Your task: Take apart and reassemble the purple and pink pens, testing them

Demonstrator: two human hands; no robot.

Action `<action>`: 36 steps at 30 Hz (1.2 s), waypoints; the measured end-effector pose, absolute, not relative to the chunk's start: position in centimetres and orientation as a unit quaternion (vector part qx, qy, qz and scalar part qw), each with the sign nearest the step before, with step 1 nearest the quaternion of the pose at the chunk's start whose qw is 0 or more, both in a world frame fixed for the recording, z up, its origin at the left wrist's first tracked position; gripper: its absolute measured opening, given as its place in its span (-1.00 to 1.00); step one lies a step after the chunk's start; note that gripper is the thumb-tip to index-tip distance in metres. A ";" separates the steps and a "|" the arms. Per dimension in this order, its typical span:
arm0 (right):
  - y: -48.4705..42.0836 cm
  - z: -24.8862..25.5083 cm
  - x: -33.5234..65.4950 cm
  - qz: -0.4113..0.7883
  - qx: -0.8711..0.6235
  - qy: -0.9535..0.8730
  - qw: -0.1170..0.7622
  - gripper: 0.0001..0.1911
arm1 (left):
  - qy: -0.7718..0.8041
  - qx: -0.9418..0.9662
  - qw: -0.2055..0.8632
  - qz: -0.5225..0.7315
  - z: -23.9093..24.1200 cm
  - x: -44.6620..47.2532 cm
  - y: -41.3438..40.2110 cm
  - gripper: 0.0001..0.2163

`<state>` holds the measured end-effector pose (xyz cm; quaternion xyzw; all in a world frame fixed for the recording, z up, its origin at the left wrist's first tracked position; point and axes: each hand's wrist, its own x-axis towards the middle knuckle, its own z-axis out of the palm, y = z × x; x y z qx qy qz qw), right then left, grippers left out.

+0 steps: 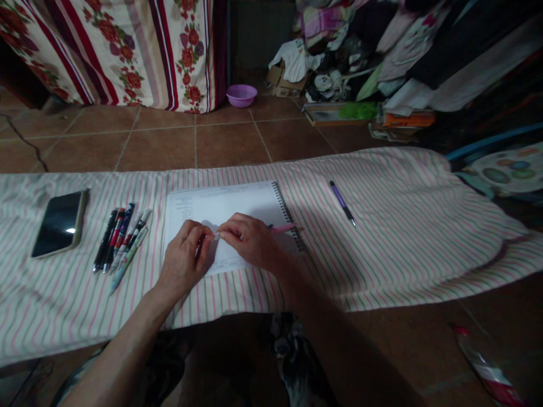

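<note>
Over a spiral notebook with printed pages, my left hand and my right hand meet fingertip to fingertip. Both are closed in a pinch on a small, pale, thin piece, too small and blurred to name. A pink pen lies across the notebook's coil, beyond my right hand, which hides part of it. Left of the notebook, several pens lie side by side. A purple and black pen rests by itself on the right.
A smartphone lies at the left of the striped cloth covering the table. Past the far edge, a purple basin stands on the tiled floor near a flowered curtain. A bottle lies at lower right.
</note>
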<state>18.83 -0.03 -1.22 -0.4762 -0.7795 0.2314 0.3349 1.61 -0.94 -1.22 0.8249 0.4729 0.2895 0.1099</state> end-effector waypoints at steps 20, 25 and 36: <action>0.2 -1.5 19.1 0.237 -0.470 -0.765 0.370 -0.89 | 0.479 0.805 0.135 0.323 -1.0 1.6 -0.9 -0.92; 0.3 -1.6 19.1 0.238 -0.473 -0.755 0.386 -0.92 | 0.490 0.783 0.167 0.346 -0.9 1.5 -0.7 -0.91; 0.3 -1.9 18.6 0.249 -0.449 -0.750 0.417 -0.91 | 0.507 0.751 0.243 0.347 -1.0 1.6 -0.5 -0.88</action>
